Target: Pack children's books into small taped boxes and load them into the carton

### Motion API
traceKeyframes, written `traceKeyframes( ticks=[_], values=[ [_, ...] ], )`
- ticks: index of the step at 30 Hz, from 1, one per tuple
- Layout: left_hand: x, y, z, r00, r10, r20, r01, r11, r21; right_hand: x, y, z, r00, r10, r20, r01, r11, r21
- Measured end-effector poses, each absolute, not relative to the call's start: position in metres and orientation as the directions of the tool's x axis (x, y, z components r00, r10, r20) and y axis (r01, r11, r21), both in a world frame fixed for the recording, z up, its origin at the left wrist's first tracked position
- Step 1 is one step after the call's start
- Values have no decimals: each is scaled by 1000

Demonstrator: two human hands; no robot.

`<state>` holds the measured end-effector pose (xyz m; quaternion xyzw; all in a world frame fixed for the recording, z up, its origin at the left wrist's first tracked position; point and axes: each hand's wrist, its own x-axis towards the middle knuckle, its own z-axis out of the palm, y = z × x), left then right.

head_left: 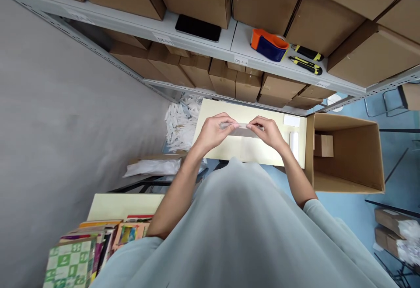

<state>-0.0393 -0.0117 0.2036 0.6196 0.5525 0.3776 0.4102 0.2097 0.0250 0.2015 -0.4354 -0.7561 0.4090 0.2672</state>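
My left hand (215, 130) and my right hand (267, 131) hold up a small clear plastic bag (243, 129) between them, each pinching one end of its top edge. The bag hangs just above a pale yellow table top (252, 150). On that table, to the right of my right hand, lie a white label (292, 120) and a small white roll (294, 144).
An open cardboard box (348, 154) stands right of the table. A shelf above holds brown cartons, a black phone (198, 28), an orange-and-blue tape dispenser (269, 45) and two yellow-black cutters (306, 59). White bags are heaped at left (180, 124). Colourful books (98, 244) lie lower left.
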Motion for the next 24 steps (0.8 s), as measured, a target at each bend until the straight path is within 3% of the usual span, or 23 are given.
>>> traceKeyframes(
  ticks=[5, 10, 14, 19, 24],
  values=[
    [-34, -7, 199, 77, 991, -106, 322, 76, 944, 215, 28, 193, -437, 899, 19, 476, 249, -843],
    [-33, -8, 200, 33, 986, -166, 271, 151, 951, 207, 3, 208, -396, 867, 303, 613, 495, -616],
    [-35, -9, 209, 48, 990, -134, 238, 118, 964, 190, -11, 211, -525, 794, 306, 600, 601, -528],
    [-35, -10, 221, 26, 994, -105, 237, 95, 967, 178, -10, 201, -460, 848, 265, 643, 524, -559],
    [-42, -12, 230, -59, 997, -44, 322, 60, 945, 174, -7, 202, -428, 878, 212, 578, 447, -683]
  ],
)
